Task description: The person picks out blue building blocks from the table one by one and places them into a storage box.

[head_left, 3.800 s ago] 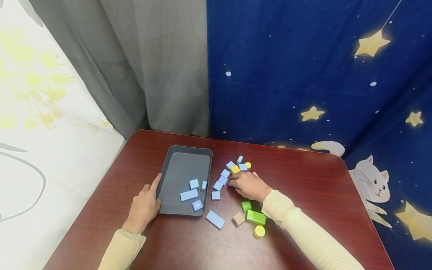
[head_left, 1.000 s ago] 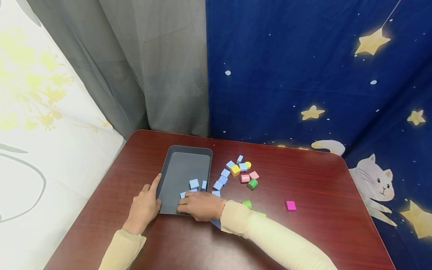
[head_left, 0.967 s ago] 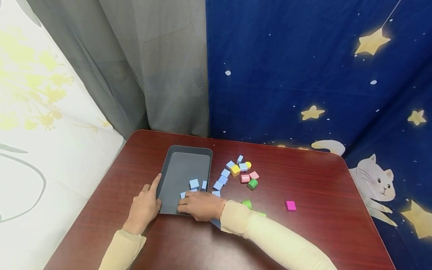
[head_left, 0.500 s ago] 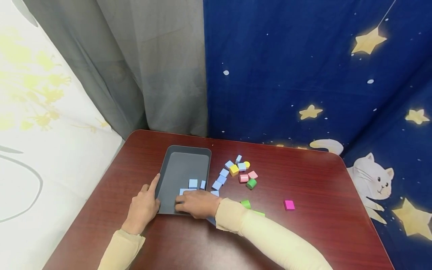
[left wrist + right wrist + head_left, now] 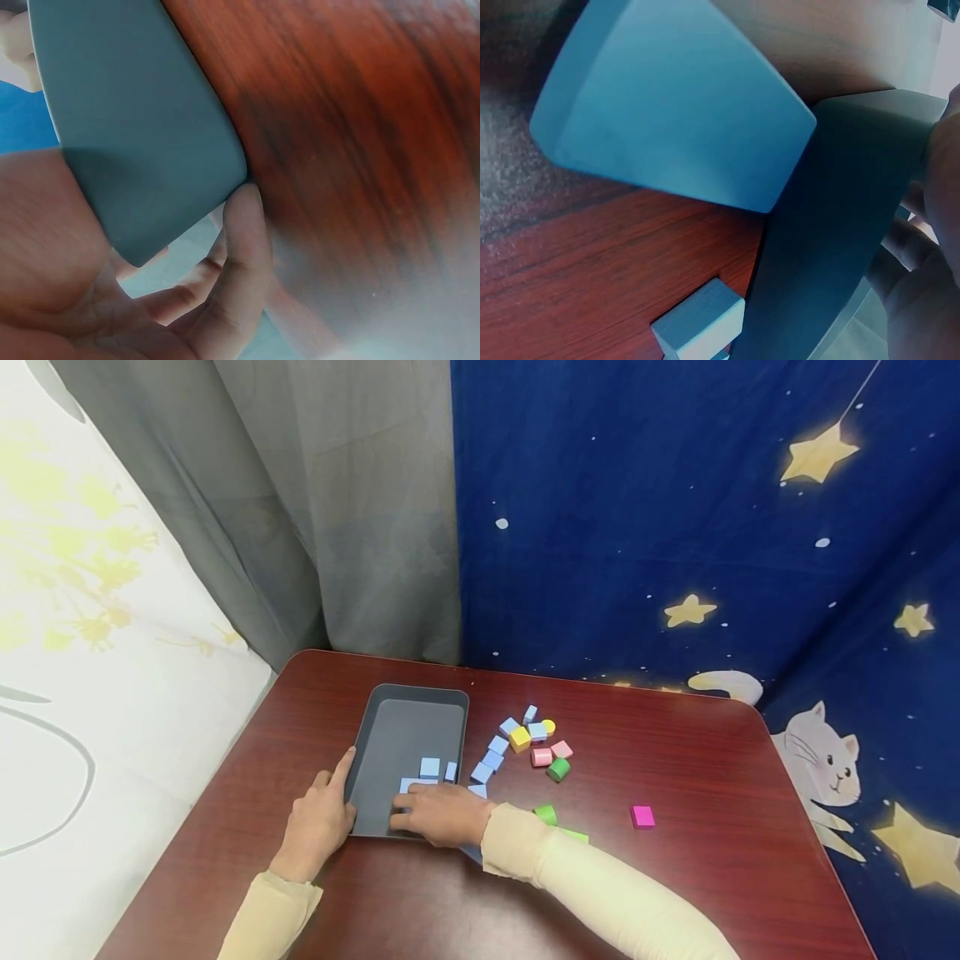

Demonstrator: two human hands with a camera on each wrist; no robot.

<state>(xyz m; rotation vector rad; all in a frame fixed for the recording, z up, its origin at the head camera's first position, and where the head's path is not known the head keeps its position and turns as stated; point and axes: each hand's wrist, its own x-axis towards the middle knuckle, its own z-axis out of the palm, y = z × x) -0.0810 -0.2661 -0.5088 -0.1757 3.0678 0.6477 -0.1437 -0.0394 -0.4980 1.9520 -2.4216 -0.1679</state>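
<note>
The gray tray [image 5: 408, 727] was seen in the lower middle of the frame, its left wall pinched by the left hand [image 5: 315, 818]. The right hand [image 5: 444, 816] was placed apart from it, over the tray's lower right corner; whether anything was gripped there could not be told. Blue blocks [image 5: 430, 767] inside might be jostled by careless lifting, and the long blue block [image 5: 472, 853] might be knocked by a low-swung cuff [image 5: 513, 843].

The right grip [image 5: 442, 815] has moved from the scattered blocks [image 5: 520, 739] to, and apparently down inside, the tray [image 5: 408, 727].
</note>
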